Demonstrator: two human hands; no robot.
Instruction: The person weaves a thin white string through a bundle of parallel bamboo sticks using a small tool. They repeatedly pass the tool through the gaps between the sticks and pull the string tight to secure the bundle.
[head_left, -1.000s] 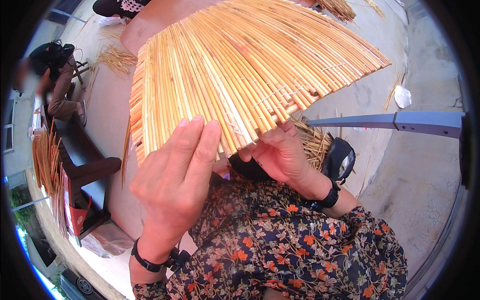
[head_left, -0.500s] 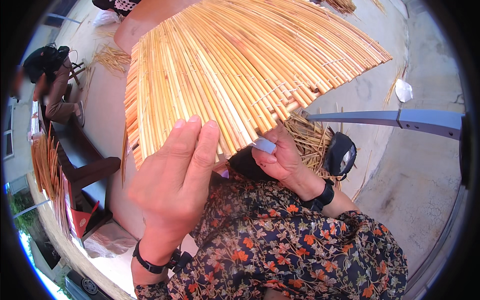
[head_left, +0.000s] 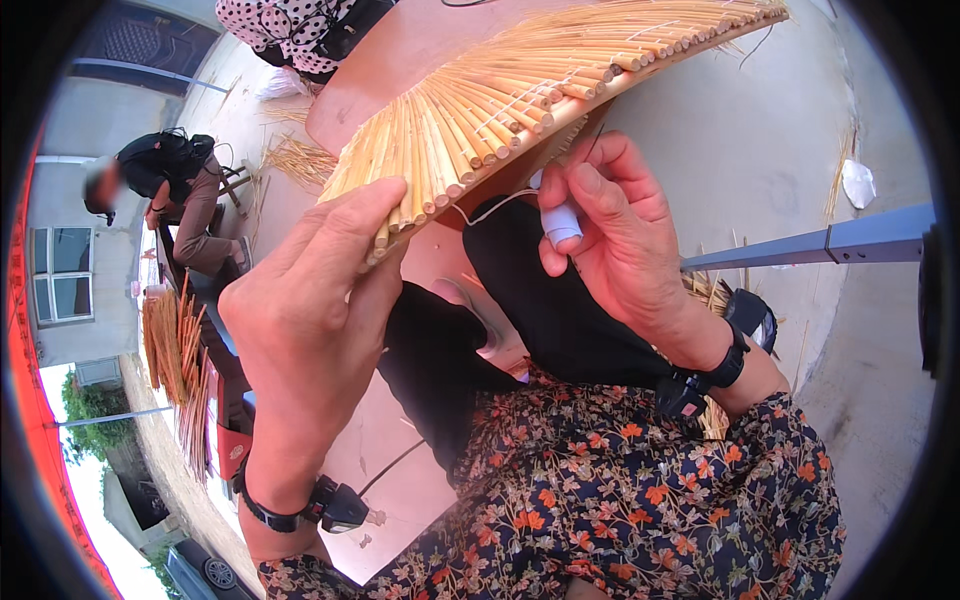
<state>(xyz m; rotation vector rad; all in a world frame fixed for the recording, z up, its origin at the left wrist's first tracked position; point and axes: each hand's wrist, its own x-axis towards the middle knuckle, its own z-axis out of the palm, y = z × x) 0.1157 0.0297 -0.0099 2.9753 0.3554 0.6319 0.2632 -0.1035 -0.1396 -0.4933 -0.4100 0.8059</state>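
Observation:
A fan-shaped mat of straw stalks (head_left: 440, 130), bound with white stitches, is tilted before me, its cut ends along the near edge. My left hand (head_left: 315, 260) grips its left near corner, thumb underneath and fingers on top. My right hand (head_left: 630, 240) is beside the near edge, apart from the stalks, its thumb and fingers pinched together. A white thread (head_left: 490, 208) loops from under the edge to these fingers. A thin dark sliver shows above them, too fine to identify. A pale blue wrap (head_left: 562, 222) covers one right finger.
A blue-grey metal bar (head_left: 820, 240) juts in from the right. Straw bundles (head_left: 175, 340) stand at the left by a dark bench. A person in dark clothes (head_left: 185, 190) sits far left; another in a dotted top (head_left: 290, 30) is at the top. Loose straw (head_left: 300, 160) lies on the floor.
The mat has tipped up and shifted, showing its cut ends and underside. My left hand has moved to grip its corner. My right hand has drawn away to the right, and the thread shows.

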